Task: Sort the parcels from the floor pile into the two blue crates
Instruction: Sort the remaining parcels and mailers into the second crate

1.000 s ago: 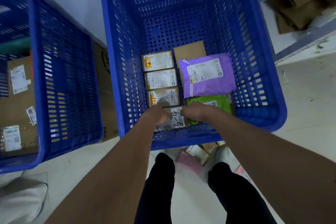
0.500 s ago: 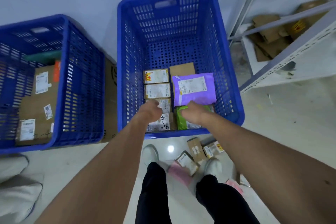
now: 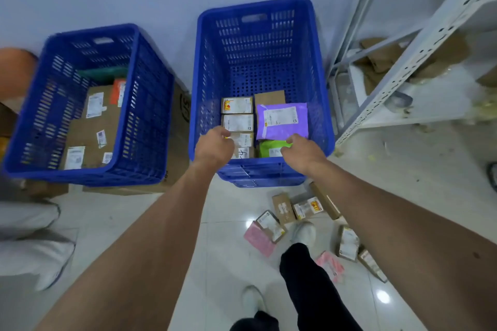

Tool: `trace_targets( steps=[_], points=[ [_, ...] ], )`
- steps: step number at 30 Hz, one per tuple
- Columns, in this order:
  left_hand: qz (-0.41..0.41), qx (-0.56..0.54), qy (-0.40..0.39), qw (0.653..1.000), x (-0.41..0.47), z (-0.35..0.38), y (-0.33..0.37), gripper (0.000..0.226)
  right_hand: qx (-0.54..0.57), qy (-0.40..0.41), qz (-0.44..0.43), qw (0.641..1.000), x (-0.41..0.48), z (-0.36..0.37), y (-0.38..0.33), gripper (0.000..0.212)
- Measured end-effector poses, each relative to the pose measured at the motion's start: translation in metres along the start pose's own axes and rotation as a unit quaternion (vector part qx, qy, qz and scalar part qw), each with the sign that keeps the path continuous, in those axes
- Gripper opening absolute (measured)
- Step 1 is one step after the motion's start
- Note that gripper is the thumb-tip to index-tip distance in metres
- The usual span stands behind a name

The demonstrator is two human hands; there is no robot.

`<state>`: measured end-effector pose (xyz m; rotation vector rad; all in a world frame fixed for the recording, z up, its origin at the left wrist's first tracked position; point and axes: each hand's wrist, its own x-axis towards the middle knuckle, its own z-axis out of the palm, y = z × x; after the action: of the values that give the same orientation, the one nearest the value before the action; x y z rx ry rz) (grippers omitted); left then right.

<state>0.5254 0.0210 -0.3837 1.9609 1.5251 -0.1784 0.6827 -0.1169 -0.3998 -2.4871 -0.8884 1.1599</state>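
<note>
Two blue crates stand by the wall. The right crate (image 3: 255, 43) holds a column of small labelled boxes (image 3: 236, 105), a purple mailer (image 3: 282, 121) and a green mailer (image 3: 271, 148). The left crate (image 3: 150, 115) holds a large cardboard box (image 3: 91, 129). My left hand (image 3: 213, 146) and my right hand (image 3: 304, 152) hover above the right crate's near rim, fingers loosely curled and holding nothing. The floor pile (image 3: 282, 208) of small boxes and pink mailers (image 3: 259, 242) lies by my feet, just in front of that crate.
A grey metal shelf (image 3: 403, 62) with cardboard scraps stands to the right. Flat cardboard (image 3: 180, 142) leans between the crates. Another person's legs and shoe (image 3: 32, 250) are at the left edge. My own shoe (image 3: 305, 232) stands among the parcels.
Both hands have let go of the box at the crate's front and risen above the rim. My view has pulled back and up, showing more floor and both crates.
</note>
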Motion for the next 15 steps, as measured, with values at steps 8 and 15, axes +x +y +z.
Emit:
trace_targets(
  steps=[8,15],
  points=[
    [0.077,-0.015,0.070,0.994,-0.093,0.002,-0.050,0.027,-0.017,0.047,0.005,0.999,-0.089,0.042,0.028,0.032],
    [0.095,0.042,-0.044,0.994,-0.133,0.051,-0.110,0.024,-0.051,0.024,0.033,0.998,-0.139,0.101,0.072,0.034]
  ],
)
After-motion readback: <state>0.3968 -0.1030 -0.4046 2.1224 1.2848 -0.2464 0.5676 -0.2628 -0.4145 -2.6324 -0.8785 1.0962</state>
